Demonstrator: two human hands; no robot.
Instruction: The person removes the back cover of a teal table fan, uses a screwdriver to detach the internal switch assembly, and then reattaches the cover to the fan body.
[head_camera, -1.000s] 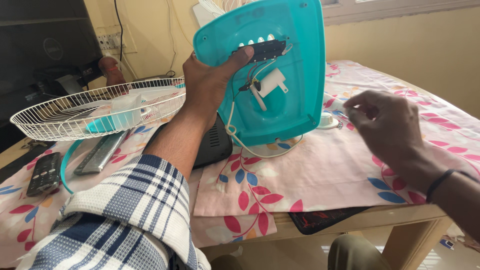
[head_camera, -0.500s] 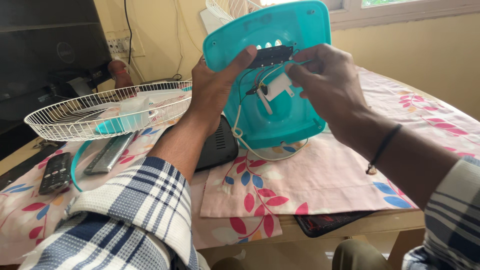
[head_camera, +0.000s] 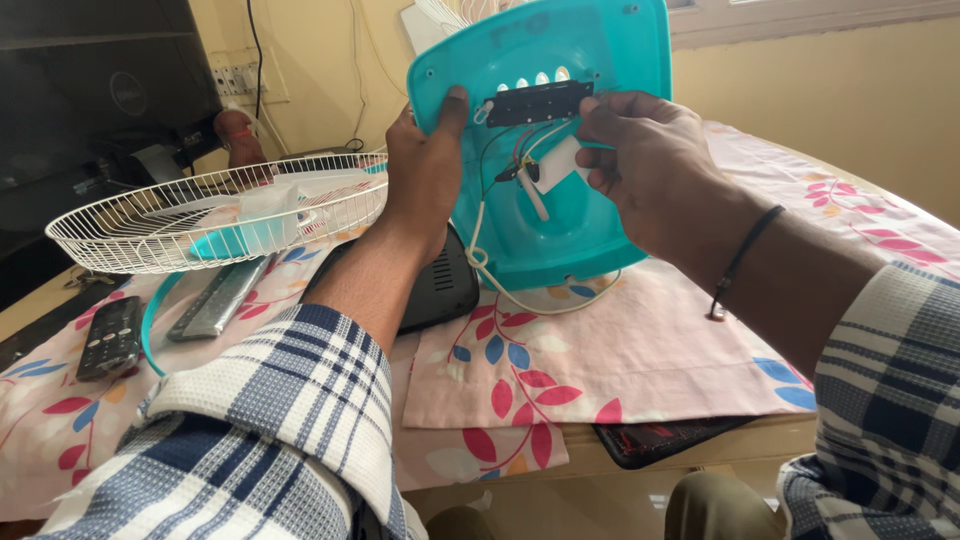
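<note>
The left hand (head_camera: 425, 175) is closed on the left rim of a turquoise fan base (head_camera: 590, 190), thumb laid over its hollow underside and the other fingers hidden behind the edge. The right hand (head_camera: 645, 165) reaches in from the right, its fingertips pinched at the right end of a black circuit strip (head_camera: 538, 102) mounted inside the base, with a small white block (head_camera: 556, 165) just under them.

The base stands tilted nearly upright between the two hands, its lower edge resting on the floral tablecloth (head_camera: 650, 350) and its open underside facing the camera; its long axis runs roughly up and down, leaning a little right. It is a rounded plastic shell with screw holes at the corners, thin coloured wires below the strip, and a white cord (head_camera: 500, 290) looping out at the bottom.

To the left lie a white wire fan guard (head_camera: 130, 215) and a black remote control (head_camera: 110, 335).
</note>
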